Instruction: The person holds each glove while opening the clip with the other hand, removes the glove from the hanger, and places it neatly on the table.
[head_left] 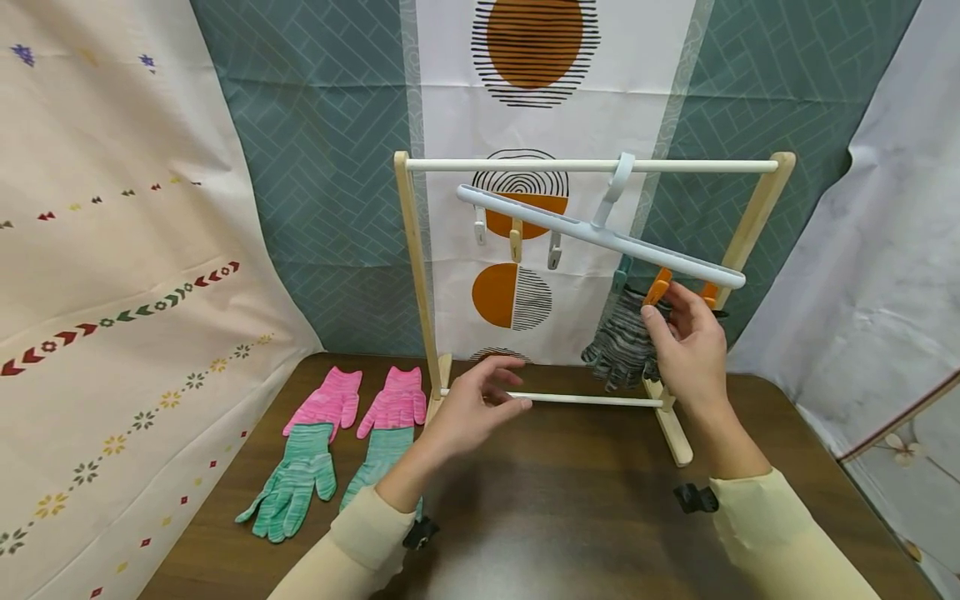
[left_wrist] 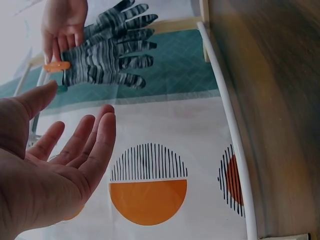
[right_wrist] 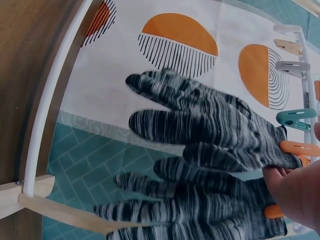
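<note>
Pinching orange clip (head_left: 657, 287) on grey glove (head_left: 621, 343): right hand (head_left: 686, 346) | left hand (head_left: 476, 406): fingers relaxed, holding nothing

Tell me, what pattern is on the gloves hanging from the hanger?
Black, grey and white stripes on the gloves, clearest in the right wrist view.

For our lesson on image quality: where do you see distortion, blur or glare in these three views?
Head view: wide-lens bending at the edges, glare on the table. Left wrist view: the near left hand is soft, the rail curves. Right wrist view: the striped gloves are fairly sharp, the right hand blurred.
</note>
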